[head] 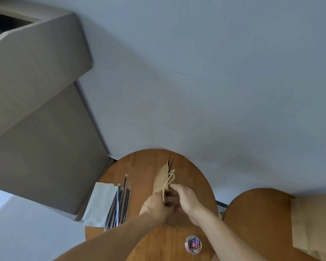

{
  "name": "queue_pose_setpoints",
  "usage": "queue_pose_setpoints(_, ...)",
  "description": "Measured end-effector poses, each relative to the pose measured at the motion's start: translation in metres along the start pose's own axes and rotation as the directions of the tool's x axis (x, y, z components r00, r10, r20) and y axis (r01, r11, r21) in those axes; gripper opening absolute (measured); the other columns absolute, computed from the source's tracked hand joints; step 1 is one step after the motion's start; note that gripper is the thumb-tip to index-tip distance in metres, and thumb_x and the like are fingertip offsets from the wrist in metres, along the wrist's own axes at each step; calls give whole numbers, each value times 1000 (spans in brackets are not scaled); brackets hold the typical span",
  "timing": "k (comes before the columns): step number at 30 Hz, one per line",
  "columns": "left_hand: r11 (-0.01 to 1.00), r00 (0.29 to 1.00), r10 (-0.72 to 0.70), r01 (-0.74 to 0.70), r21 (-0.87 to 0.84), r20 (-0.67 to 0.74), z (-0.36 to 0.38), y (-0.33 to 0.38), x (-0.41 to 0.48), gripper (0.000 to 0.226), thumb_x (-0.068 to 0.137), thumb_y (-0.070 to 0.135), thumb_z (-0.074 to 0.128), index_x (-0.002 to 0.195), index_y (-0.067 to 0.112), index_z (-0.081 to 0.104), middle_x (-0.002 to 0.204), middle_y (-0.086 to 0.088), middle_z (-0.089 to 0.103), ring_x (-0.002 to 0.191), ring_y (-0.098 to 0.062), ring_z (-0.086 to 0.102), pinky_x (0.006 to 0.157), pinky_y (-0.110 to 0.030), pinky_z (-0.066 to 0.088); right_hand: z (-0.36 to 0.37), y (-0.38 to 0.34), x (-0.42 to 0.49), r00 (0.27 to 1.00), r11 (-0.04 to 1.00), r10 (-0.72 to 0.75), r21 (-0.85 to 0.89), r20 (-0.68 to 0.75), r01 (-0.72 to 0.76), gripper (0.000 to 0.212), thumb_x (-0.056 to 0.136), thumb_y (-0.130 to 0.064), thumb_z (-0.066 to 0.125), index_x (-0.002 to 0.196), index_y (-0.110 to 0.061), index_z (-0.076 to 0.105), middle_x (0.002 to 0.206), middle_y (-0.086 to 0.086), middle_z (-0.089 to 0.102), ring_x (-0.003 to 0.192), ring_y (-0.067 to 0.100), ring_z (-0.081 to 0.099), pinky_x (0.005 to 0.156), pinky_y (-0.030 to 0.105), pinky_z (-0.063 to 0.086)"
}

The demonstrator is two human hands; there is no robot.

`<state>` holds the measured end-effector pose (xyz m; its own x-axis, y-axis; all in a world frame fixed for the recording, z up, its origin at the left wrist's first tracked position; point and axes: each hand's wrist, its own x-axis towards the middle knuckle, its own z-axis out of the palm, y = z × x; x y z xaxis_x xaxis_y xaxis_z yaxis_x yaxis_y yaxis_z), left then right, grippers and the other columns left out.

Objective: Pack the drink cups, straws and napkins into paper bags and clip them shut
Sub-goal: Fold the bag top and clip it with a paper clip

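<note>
A brown paper bag (161,178) with twine handles stands upright on the round wooden table (139,166), its top pressed flat and black straw tips poking out at the far end. My left hand (154,208) and my right hand (184,198) both pinch the bag's near top edge, next to the handles. What my fingertips hold besides the bag is hidden. A stack of white napkins (100,202) and a bunch of wrapped black straws (120,204) lie to the left of the bag. No drink cup shows.
A clear tub of coloured paper clips (193,244) sits on the table's near right. A second round wooden table (256,213) at the right carries flat brown paper bags (314,223). Grey cabinet blocks (36,110) rise at the left, and a white wall is behind.
</note>
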<state>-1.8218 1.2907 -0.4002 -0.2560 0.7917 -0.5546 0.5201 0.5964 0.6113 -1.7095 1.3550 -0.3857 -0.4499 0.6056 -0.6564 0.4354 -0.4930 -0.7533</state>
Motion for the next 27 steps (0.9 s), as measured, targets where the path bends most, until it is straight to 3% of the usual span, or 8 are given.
queue_pose_setpoints(3,988,993,-3,22,153,-120,-2,1,5,15,92,31,51,86,26,64,70,11,55,68,-14,57,60,-26,46,-15,7,2,986,937,-161,-319,-45,139,33,100,-25,43,124,-24,64,126,-3,65,117,15,59,98,32,48)
queue_pose_setpoints(6,962,990,39,-1,273,-132,-12,2,9,34,96,31,48,62,28,45,62,12,48,54,-7,46,46,-22,32,-40,7,1,894,654,-438,-714,-88,250,44,95,-23,56,139,-26,50,137,-9,51,128,10,47,104,24,40)
queue_pose_setpoints(9,925,993,114,-91,369,-40,-28,6,16,33,99,30,44,66,31,46,66,10,51,56,-6,49,46,-22,32,-62,5,2,739,338,-674,-892,-6,301,60,86,-15,68,142,-17,47,142,2,46,134,19,41,109,32,40)
queue_pose_setpoints(13,863,971,199,-239,445,136,-51,16,29,20,100,29,44,90,28,61,82,7,60,80,-17,62,63,-29,47,-81,5,14,721,130,-680,-946,133,297,46,84,-21,73,128,-16,62,134,3,57,131,26,46,110,43,39)
queue_pose_setpoints(15,880,969,204,-243,408,137,-58,17,34,23,99,30,48,78,29,58,76,7,60,77,-18,62,63,-29,47,-82,4,17,762,89,-622,-952,177,294,22,92,-31,62,109,-20,71,108,-3,69,110,21,58,102,40,42)
queue_pose_setpoints(19,919,978,197,-164,358,-60,-58,15,35,13,88,34,58,76,36,64,75,12,67,70,-8,62,57,-22,48,-80,10,23,818,224,-567,-938,96,265,22,97,-38,54,94,-21,68,85,-6,67,81,16,61,74,35,50)
queue_pose_setpoints(22,934,970,210,-162,318,-122,-46,9,35,17,85,36,61,93,40,75,82,17,72,78,-4,66,69,-18,52,-79,16,28,831,307,-551,-910,68,278,21,97,-37,54,100,-22,69,92,-6,68,84,14,62,73,34,51)
queue_pose_setpoints(27,922,938,320,-276,271,-131,-44,4,39,12,90,39,65,89,37,77,59,27,54,63,5,57,55,-4,36,-87,23,25,836,506,-549,-799,-7,326,25,96,-43,56,109,-26,68,102,-16,67,93,4,62,78,23,50)
